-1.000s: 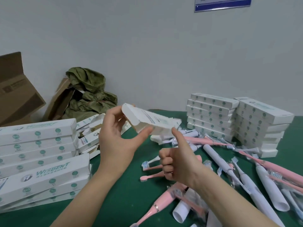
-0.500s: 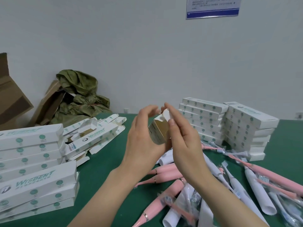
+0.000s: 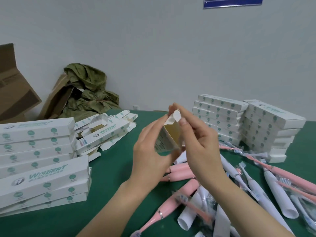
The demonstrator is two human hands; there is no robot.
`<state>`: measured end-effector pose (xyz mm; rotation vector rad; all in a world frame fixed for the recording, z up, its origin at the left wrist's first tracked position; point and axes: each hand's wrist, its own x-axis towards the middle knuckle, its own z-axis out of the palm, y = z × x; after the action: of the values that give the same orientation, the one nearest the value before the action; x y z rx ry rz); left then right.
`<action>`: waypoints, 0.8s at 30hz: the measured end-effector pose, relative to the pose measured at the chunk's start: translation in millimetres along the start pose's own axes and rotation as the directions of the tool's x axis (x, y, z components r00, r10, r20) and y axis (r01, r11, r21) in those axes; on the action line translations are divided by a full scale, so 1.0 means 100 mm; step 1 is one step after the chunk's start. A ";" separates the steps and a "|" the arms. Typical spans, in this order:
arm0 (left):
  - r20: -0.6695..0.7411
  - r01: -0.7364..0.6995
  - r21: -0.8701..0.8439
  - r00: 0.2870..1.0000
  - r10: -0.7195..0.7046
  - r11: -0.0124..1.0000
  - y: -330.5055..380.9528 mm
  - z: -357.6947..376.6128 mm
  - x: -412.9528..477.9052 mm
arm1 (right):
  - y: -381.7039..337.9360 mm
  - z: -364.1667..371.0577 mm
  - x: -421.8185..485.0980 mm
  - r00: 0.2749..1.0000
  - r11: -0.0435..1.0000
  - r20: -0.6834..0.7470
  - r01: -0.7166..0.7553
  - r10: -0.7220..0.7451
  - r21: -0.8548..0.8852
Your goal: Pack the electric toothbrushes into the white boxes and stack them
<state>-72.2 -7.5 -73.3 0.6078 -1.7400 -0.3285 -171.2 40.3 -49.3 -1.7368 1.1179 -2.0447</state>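
My left hand grips a white box held end-on above the green table, its open end facing me with the brown inside showing. My right hand pinches the box's white end flap between thumb and fingers. Pink toothbrushes and white toothbrushes lie loose below and to the right of my hands. Stacks of closed white boxes stand at the left and back right.
Loose empty boxes lie in a heap behind the left stack. Rolled white paper sheets lie among the toothbrushes. Brown cardboard cartons and crumpled green paper sit against the wall at the back left.
The box turned from lying sideways in my left hand to end-on. My right hand rose from a loose fist and now pinches the end flap higher up.
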 end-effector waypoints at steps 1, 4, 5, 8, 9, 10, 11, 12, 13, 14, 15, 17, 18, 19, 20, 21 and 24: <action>-0.075 -0.012 -0.007 0.997 0.011 1.000 0.01 -0.01 0.00 | -0.01 0.01 0.00 0.998 0.997 0.033 0.058 -0.056 -0.058; -0.207 -0.038 0.010 0.978 0.039 0.999 -0.02 -0.06 0.00 | -0.01 0.01 -0.01 0.970 0.925 0.128 0.236 -0.206 -0.298; -0.205 -0.037 0.027 0.978 0.042 0.999 -0.03 -0.06 0.00 | 0.00 0.01 -0.01 0.966 0.908 0.139 0.254 -0.219 -0.333; -0.170 -0.001 0.038 0.985 0.007 0.999 -0.02 -0.05 0.00 | 0.03 0.00 -0.01 0.964 0.895 0.162 0.259 -0.213 -0.364; -0.164 0.012 0.032 0.986 -0.006 0.999 -0.02 -0.05 0.01 | 0.04 0.01 -0.01 0.962 0.893 0.178 0.260 -0.207 -0.367; -0.165 0.019 0.030 0.986 -0.014 0.999 -0.02 -0.04 0.01 | 0.04 0.02 -0.02 0.959 0.889 0.193 0.267 -0.207 -0.372; -0.169 0.020 0.029 0.986 -0.015 0.999 -0.02 -0.05 0.00 | 0.04 0.04 -0.03 0.957 0.882 0.199 0.276 -0.213 -0.383; -0.175 0.015 0.025 0.985 -0.011 1.000 -0.02 -0.05 0.00 | 0.04 0.06 -0.04 0.956 0.874 0.190 0.284 -0.225 -0.394; -0.176 0.006 0.025 0.984 -0.002 1.000 -0.02 -0.05 -0.01 | 0.04 0.07 -0.05 0.962 0.879 0.164 0.268 -0.220 -0.395; -0.174 -0.005 0.034 0.985 0.011 0.999 -0.03 -0.04 -0.01 | 0.05 0.07 -0.06 0.972 0.895 0.123 0.231 -0.198 -0.382; -0.174 -0.020 0.051 0.984 0.028 0.998 -0.03 -0.03 -0.01 | 0.05 0.08 -0.06 0.983 0.918 0.082 0.185 -0.167 -0.351; -0.187 -0.044 0.081 0.981 0.058 0.996 -0.03 -0.01 -0.02 | 0.07 0.07 -0.05 0.989 0.934 0.050 0.150 -0.141 -0.323; -0.195 -0.047 0.082 0.979 0.062 0.996 -0.03 -0.01 -0.02 | 0.07 0.08 -0.05 0.984 0.926 0.068 0.177 -0.164 -0.334; -0.203 -0.046 0.076 0.977 0.060 0.996 -0.03 -0.02 -0.02 | 0.07 0.08 -0.05 0.975 0.908 0.102 0.221 -0.197 -0.355; -0.211 -0.044 0.065 0.976 0.057 0.997 -0.02 -0.02 -0.02 | 0.08 0.09 -0.06 0.963 0.886 0.142 0.265 -0.227 -0.380; -0.218 -0.048 0.050 0.974 0.057 0.998 -0.02 -0.03 -0.03 | 0.09 0.09 -0.07 0.952 0.866 0.186 0.298 -0.242 -0.402; -0.234 -0.081 0.008 0.969 0.081 0.997 -0.04 -0.03 -0.02 | 0.17 0.14 -0.11 0.915 0.766 0.316 0.388 -0.251 -0.512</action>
<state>-68.2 -9.6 -76.6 0.5497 -1.5322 -0.1919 -160.6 29.7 -68.6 -2.5410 1.5495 -1.6970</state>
